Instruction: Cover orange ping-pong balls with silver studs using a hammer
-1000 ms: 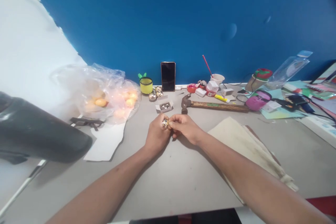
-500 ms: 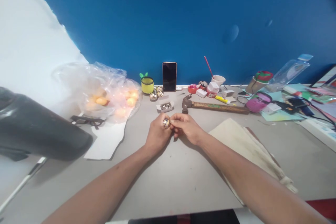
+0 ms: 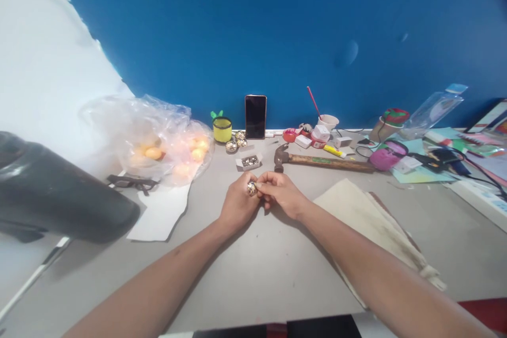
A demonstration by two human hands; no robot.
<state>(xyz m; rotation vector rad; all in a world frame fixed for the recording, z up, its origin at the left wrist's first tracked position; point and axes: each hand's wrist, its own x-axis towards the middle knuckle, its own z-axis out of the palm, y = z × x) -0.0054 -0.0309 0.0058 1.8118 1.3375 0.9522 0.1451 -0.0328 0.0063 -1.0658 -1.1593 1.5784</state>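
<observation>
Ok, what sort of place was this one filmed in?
Likely an indoor desk or worktable against a blue wall: a hammer lies beside a small open box of shiny bits, and a phone stands propped at the back.

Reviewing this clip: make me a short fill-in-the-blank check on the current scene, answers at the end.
1. The left hand holds a shiny ball, and the fingers of the ____ hand are at it.
2. The phone stands before a ____ wall.
3. The straw in the white cup is ____.
4. In the picture, the hammer has its head at its ____ end.

Missing words: right; blue; red; left.
</observation>
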